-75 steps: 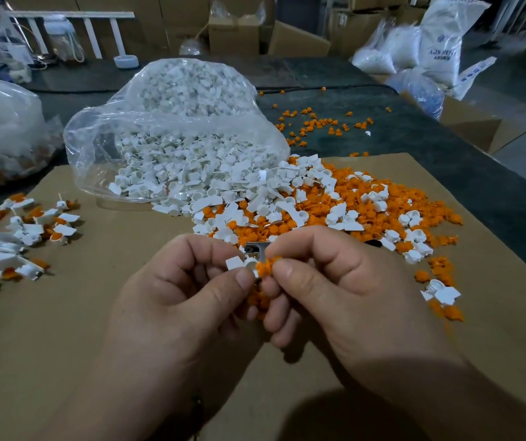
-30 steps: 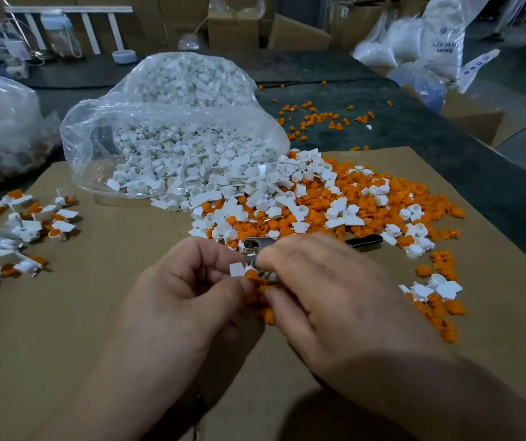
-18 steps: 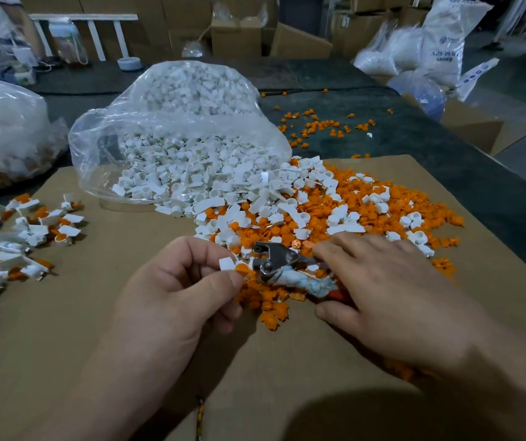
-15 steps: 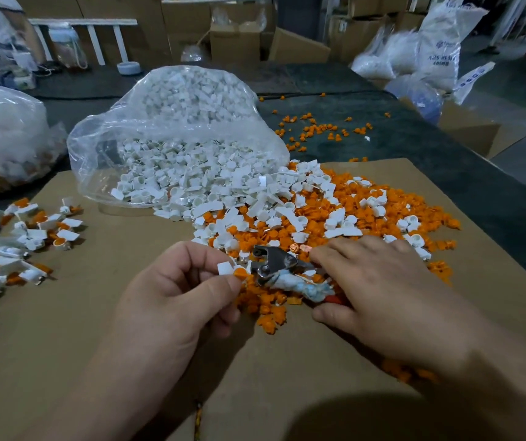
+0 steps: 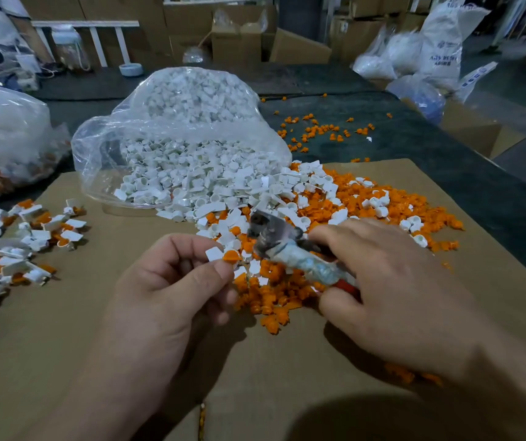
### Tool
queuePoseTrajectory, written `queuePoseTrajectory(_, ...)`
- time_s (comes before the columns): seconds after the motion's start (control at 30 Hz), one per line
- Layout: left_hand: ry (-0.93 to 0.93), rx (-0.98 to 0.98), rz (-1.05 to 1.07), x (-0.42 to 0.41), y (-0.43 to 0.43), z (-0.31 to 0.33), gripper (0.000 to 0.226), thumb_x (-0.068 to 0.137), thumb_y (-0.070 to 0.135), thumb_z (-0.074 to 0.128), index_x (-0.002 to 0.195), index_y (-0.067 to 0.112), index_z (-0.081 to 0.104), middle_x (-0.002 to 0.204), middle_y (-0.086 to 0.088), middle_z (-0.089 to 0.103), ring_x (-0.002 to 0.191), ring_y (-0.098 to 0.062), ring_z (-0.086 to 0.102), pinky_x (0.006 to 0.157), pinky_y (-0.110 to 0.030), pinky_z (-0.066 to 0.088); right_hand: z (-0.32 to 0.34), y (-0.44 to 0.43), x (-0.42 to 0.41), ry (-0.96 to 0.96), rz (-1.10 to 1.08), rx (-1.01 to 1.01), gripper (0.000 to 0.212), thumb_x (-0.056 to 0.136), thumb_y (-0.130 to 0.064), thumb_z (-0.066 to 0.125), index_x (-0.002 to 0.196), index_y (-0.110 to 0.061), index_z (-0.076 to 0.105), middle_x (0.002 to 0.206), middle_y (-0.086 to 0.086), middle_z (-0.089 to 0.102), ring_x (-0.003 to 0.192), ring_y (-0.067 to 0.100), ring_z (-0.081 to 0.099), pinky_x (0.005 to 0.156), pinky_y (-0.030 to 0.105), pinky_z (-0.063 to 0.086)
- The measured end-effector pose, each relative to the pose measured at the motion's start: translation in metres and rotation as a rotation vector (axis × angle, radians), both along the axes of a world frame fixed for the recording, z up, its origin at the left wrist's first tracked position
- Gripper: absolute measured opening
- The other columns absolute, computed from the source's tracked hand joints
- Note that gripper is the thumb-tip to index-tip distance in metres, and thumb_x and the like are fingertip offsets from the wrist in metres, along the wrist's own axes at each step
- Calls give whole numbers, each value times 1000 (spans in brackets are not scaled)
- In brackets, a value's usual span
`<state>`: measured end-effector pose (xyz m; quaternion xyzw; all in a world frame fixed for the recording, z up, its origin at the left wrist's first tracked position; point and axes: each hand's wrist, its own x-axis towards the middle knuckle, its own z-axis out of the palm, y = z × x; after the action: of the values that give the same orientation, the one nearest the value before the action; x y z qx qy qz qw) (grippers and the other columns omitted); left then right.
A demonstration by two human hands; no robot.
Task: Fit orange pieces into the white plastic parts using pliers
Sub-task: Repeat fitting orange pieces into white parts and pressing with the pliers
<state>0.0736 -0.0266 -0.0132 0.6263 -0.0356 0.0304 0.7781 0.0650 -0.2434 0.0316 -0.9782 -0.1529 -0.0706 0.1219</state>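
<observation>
At the left edge of the cardboard sheet [image 5: 64,313] lies a heap of assembled pieces [image 5: 16,243]. Behind it, a clear bag [image 5: 185,138] lies open, with white plastic parts [image 5: 191,183] fanned out of its mouth. The left hand [image 5: 166,291] pinches 1 white part [image 5: 214,253], an orange piece [image 5: 231,256] seated in it, between thumb and forefinger. Just right of it are the blurred pliers [image 5: 271,237], their taped handles gripped by the right hand [image 5: 398,288]. Loose orange pieces [image 5: 382,198] cover the sheet beyond.
</observation>
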Motion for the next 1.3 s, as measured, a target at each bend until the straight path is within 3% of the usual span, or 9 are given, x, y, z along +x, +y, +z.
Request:
queuePoseTrajectory(0.3,-60,-2,13,0,0,5,20,62,16,84,76,26,74,64,-6,64,53,-14,63,42,-22,48,2,-4,-2,51,141,19,57,75,-50,33,128,-36,49,109,-22,53,102,0,42,92,28,35)
queuePoseTrajectory(0.57,-109,59,42,-3,-3,8,16,59,29,77,74,28,73,58,-5,63,49,-9,60,41,-17,46,4,-4,-3,69,165,19,52,77,-44,44,128,-36,49,111,-22,55,104,2,47,93,34,37)
queuePoseTrajectory(0.63,-114,95,24,-2,-2,8,29,52,17,88,75,28,74,60,-5,64,51,-11,61,42,-19,48,5,-4,-3,70,171,29,52,77,-43,44,128,-36,50,110,-22,56,102,1,47,90,30,39)
queuePoseTrajectory(0.7,-123,114,29,-2,-1,7,27,62,8,84,76,28,74,61,-4,64,53,-12,62,44,-21,49,5,-5,-3,74,179,41,53,76,-44,40,127,-36,50,109,-21,56,99,2,47,85,27,42)
queuePoseTrajectory(0.83,-129,83,30,-3,-1,6,15,61,26,76,76,29,73,58,-1,62,53,-12,62,44,-21,50,5,-4,-3,68,193,56,54,73,-45,33,123,-35,50,104,-19,56,98,8,50,80,32,46)
queuePoseTrajectory(0.97,-134,156,17,-1,2,2,22,63,17,84,78,29,73,61,-2,64,54,-11,62,46,-20,50,4,-4,-5,60,195,50,58,73,-45,34,127,-32,51,110,-18,58,100,6,50,84,32,47)
queuePoseTrajectory(1.1,-162,211,-16,1,6,-2,20,65,40,73,82,30,72,64,-4,66,56,-12,61,48,-22,50,4,-4,-6,47,178,44,59,74,-46,35,128,-30,53,113,-16,61,103,6,53,83,33,50)
queuePoseTrajectory(1.3,-159,185,-70,2,8,-4,22,67,38,74,84,24,72,64,-11,66,56,-16,60,49,-22,50,5,-2,-3,92,190,-20,51,75,-47,31,120,-35,53,101,-18,60,92,7,52,78,33,48)
